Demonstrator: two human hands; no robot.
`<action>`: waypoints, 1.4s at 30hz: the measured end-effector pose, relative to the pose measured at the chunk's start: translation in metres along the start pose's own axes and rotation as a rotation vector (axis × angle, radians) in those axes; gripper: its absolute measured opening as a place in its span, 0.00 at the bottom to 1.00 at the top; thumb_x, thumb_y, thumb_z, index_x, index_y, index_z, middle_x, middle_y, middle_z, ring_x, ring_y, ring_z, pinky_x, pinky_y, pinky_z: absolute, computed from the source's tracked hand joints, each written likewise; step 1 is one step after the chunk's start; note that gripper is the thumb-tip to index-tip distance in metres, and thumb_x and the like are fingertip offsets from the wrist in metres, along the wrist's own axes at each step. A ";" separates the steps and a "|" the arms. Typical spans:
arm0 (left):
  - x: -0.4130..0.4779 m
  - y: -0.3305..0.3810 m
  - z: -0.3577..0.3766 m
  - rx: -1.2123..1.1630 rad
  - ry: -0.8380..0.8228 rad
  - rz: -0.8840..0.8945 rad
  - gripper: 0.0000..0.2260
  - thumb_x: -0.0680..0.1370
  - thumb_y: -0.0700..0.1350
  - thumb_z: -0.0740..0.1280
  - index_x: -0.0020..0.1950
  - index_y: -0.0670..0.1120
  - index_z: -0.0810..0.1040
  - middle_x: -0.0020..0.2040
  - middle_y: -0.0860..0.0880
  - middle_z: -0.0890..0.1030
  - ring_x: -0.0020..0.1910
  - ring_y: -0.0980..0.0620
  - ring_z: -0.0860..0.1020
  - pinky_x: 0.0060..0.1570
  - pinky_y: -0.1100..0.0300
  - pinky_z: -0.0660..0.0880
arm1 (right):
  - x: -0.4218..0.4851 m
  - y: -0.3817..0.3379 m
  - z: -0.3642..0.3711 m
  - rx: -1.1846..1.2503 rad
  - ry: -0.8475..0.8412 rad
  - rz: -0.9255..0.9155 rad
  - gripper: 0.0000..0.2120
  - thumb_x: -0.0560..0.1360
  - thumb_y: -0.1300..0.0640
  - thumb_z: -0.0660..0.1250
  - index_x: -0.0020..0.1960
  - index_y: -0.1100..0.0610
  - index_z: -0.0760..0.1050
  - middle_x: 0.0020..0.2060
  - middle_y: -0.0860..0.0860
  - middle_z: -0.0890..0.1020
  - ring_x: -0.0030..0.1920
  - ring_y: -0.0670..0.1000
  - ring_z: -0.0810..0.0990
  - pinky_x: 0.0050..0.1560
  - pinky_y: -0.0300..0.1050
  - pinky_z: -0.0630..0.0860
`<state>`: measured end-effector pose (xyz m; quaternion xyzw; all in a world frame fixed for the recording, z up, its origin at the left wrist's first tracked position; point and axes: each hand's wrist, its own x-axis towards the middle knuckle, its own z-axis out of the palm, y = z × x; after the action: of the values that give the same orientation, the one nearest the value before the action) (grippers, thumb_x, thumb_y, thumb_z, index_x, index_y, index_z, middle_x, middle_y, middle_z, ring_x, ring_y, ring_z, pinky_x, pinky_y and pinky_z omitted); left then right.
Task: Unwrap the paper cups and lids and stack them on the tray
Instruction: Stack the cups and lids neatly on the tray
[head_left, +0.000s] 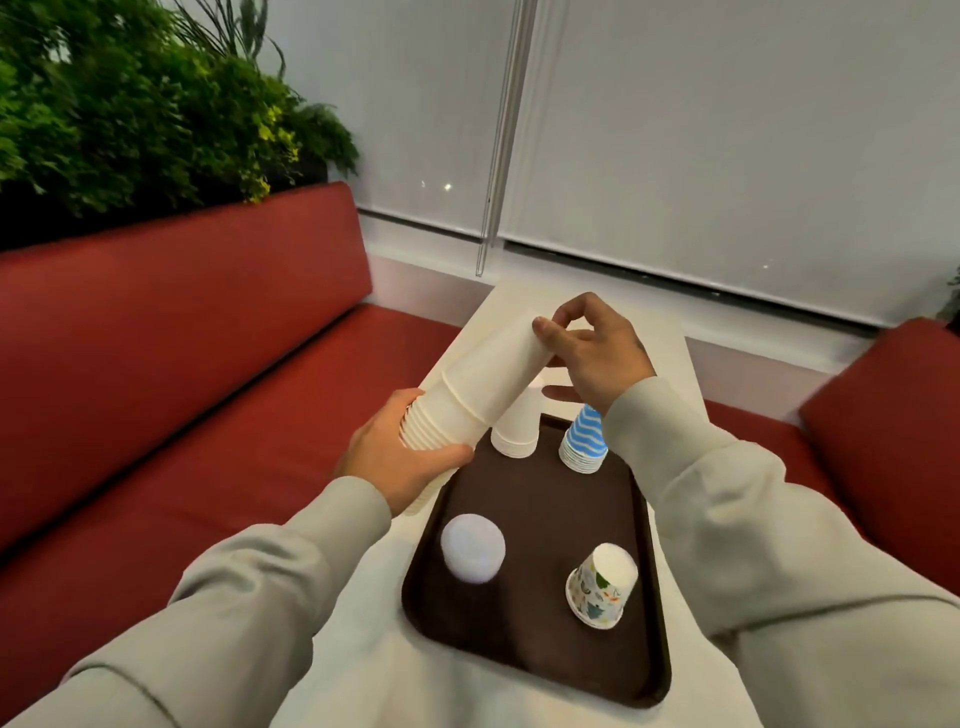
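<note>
A long stack of plain white paper cups (483, 379) lies tilted in the air above the tray's far left corner. My left hand (400, 457) grips its lower, rim end. My right hand (587, 348) pinches the top cup at the upper end with thumb and fingers. On the dark brown tray (540, 623) stand a white cup stack (517, 431), a blue wavy-striped cup stack (584, 441), a stack of white lids (472, 548) and a printed cup stack (600, 584), all upside down.
The tray sits on a narrow white table (467, 691) between two red benches (171, 364). Green plants (130, 104) rise behind the left bench. A window with lowered blinds (727, 130) lies ahead.
</note>
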<state>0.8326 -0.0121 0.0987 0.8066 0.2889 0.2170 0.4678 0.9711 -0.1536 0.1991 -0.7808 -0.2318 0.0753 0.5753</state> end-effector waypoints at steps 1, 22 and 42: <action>0.006 -0.002 0.003 0.002 -0.005 -0.003 0.26 0.63 0.56 0.78 0.56 0.61 0.71 0.47 0.59 0.78 0.47 0.50 0.77 0.45 0.56 0.72 | 0.008 0.001 -0.003 -0.001 -0.005 -0.004 0.07 0.77 0.50 0.69 0.43 0.49 0.72 0.50 0.56 0.82 0.53 0.57 0.82 0.40 0.49 0.83; 0.041 -0.084 -0.012 -0.064 0.081 -0.088 0.28 0.64 0.54 0.81 0.58 0.60 0.71 0.50 0.61 0.78 0.48 0.55 0.76 0.46 0.53 0.74 | 0.130 0.086 0.031 -0.509 0.147 0.127 0.11 0.78 0.48 0.64 0.57 0.53 0.73 0.60 0.58 0.74 0.45 0.55 0.71 0.42 0.42 0.69; 0.038 -0.031 0.007 -0.058 0.031 -0.031 0.29 0.62 0.59 0.79 0.60 0.61 0.72 0.50 0.61 0.79 0.49 0.59 0.77 0.47 0.56 0.75 | 0.062 0.051 0.034 -0.128 -0.339 -0.140 0.03 0.76 0.43 0.67 0.47 0.40 0.75 0.55 0.43 0.77 0.63 0.49 0.74 0.60 0.58 0.77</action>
<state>0.8567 0.0209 0.0712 0.7847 0.3021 0.2306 0.4898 1.0266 -0.1080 0.1491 -0.7740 -0.3834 0.1504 0.4810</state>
